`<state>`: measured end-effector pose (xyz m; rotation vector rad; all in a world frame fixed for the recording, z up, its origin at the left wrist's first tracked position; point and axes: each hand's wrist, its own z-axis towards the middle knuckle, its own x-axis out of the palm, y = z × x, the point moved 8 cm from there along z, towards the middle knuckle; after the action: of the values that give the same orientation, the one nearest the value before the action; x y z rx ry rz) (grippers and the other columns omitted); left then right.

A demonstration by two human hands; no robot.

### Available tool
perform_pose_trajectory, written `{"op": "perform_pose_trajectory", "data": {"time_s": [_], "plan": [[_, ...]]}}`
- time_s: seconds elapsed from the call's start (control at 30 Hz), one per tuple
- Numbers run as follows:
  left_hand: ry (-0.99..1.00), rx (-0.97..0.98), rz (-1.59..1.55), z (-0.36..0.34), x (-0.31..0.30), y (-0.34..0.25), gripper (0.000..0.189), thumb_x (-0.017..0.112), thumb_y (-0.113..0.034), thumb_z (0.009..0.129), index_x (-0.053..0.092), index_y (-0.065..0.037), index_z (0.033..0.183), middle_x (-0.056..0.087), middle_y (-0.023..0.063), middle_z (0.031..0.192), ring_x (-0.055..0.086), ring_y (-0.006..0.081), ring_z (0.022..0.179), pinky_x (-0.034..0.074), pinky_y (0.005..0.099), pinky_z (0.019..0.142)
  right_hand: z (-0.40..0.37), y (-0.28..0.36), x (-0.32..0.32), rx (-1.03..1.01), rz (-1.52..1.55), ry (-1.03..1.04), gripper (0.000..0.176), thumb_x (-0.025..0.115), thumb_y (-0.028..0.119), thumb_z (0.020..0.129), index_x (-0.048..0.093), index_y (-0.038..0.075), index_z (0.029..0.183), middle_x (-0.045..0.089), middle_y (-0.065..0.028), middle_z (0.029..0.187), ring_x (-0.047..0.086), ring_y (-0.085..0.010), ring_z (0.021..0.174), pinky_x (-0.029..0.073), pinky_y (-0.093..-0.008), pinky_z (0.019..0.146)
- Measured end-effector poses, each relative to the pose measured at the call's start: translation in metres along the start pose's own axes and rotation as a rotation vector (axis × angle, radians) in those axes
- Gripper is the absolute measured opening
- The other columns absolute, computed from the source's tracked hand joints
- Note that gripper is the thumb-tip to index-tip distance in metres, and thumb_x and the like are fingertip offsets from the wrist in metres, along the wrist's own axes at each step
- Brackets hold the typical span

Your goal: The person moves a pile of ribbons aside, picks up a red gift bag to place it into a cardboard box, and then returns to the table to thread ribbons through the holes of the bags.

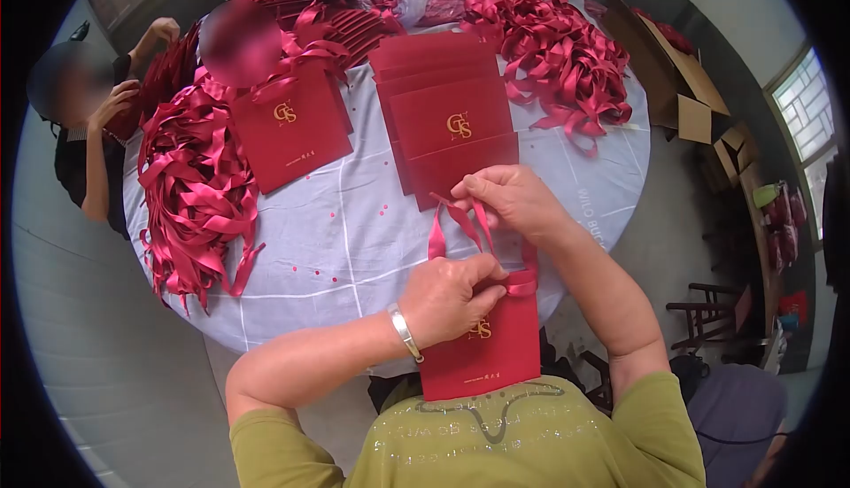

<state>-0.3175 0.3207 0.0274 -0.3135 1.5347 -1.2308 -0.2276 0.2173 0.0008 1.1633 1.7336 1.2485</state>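
A red bag with gold lettering [482,355] rests upright against my green shirt, below both hands. My left hand [449,300], with a silver bracelet at the wrist, is closed at the bag's top edge, pinching the pink ribbon [522,284]. Just above and to the right, my right hand [513,200] pinches a raised loop of ribbon [460,218] between thumb and fingers. Beyond my hands lies an overlapping stack of flat red bags [452,98] without ribbons showing on their fronts.
Ribbon piles lie at the left [199,200] and right [567,54] of the round cloth-covered table [301,311]. A ribboned bag [292,134] lies left of the stack. A co-worker [97,125] sits at the far left. Cardboard boxes [699,89] stand at the right.
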Motion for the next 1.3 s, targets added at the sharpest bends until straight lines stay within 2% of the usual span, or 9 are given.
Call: {"op": "perform_pose_trajectory", "data": {"time_s": [0.17,0.53,0.73,0.97,1.07,1.13,1.17,1.3], "plan": [[-0.01,0.02,-0.004,0.0,0.0,0.0,0.014,0.073,-0.016,0.083,0.069,-0.008,0.093,0.072,0.0105,0.085,0.07,0.0285,0.076,0.056,0.0356,0.065,0.003,0.003,0.008,-0.021,-0.029,0.012,0.029,0.057,0.025,0.1,0.07,-0.001,0.101,0.074,-0.0055,0.086,0.049,-0.0016,0.056,0.042,-0.0177,0.052],[-0.016,0.016,-0.001,-0.002,-0.001,-0.003,0.013,0.073,-0.016,0.082,0.069,-0.007,0.092,0.072,0.0111,0.086,0.07,0.0286,0.076,0.056,0.0353,0.065,0.01,0.003,0.011,-0.105,-0.156,-0.129,0.027,0.06,0.022,0.098,0.07,-0.003,0.095,0.072,-0.0056,0.076,0.052,-0.004,0.052,0.044,-0.0206,0.05],[0.005,-0.012,-0.035,0.0,0.004,0.004,0.014,0.073,-0.014,0.083,0.07,-0.005,0.093,0.073,0.011,0.086,0.072,0.0244,0.078,0.057,0.0323,0.067,0.008,0.006,0.016,-0.109,-0.229,-0.098,0.027,0.061,0.023,0.098,0.071,-0.002,0.094,0.07,-0.0045,0.074,0.055,-0.0051,0.054,0.046,-0.0218,0.051],[0.023,-0.049,-0.042,0.001,0.002,0.004,0.016,0.074,-0.015,0.083,0.07,-0.004,0.094,0.073,0.0111,0.086,0.073,0.022,0.078,0.057,0.0311,0.068,0.007,0.011,0.016,-0.096,-0.193,-0.068,0.028,0.061,0.022,0.096,0.068,-0.005,0.098,0.07,-0.0053,0.079,0.058,-0.0065,0.056,0.048,-0.0221,0.054],[0.03,-0.052,-0.033,0.001,0.003,0.005,0.016,0.073,-0.015,0.083,0.07,-0.004,0.095,0.073,0.0111,0.086,0.073,0.0227,0.078,0.057,0.0313,0.068,0.002,0.01,0.019,-0.079,-0.181,-0.063,0.027,0.068,0.019,0.09,0.065,-0.006,0.101,0.069,-0.0052,0.082,0.061,-0.0081,0.063,0.049,-0.0228,0.058],[0.032,-0.048,-0.025,0.0,0.004,0.005,0.016,0.073,-0.016,0.083,0.07,-0.005,0.095,0.073,0.0112,0.086,0.073,0.0231,0.078,0.057,0.0315,0.068,-0.003,0.022,0.026,-0.292,-0.472,-0.083,0.032,0.075,0.014,0.082,0.063,-0.006,0.104,0.068,-0.0057,0.082,0.062,-0.0102,0.071,0.05,-0.0244,0.063],[0.026,-0.041,-0.021,0.0,0.004,0.005,0.016,0.073,-0.016,0.083,0.07,-0.005,0.095,0.073,0.0112,0.086,0.073,0.0236,0.078,0.057,0.0316,0.068,-0.004,0.025,0.03,-0.328,-0.527,-0.072,0.037,0.078,0.009,0.075,0.062,-0.006,0.104,0.066,-0.006,0.082,0.062,-0.0108,0.076,0.051,-0.0257,0.066],[0.014,-0.025,-0.009,-0.001,0.004,0.004,0.016,0.073,-0.017,0.083,0.07,-0.005,0.094,0.073,0.0114,0.085,0.073,0.0244,0.078,0.057,0.0319,0.068,0.0,0.025,0.03,-0.38,-0.627,-0.112,0.035,0.076,0.006,0.075,0.061,-0.007,0.103,0.065,-0.007,0.082,0.061,-0.0103,0.075,0.051,-0.0259,0.067]]}}
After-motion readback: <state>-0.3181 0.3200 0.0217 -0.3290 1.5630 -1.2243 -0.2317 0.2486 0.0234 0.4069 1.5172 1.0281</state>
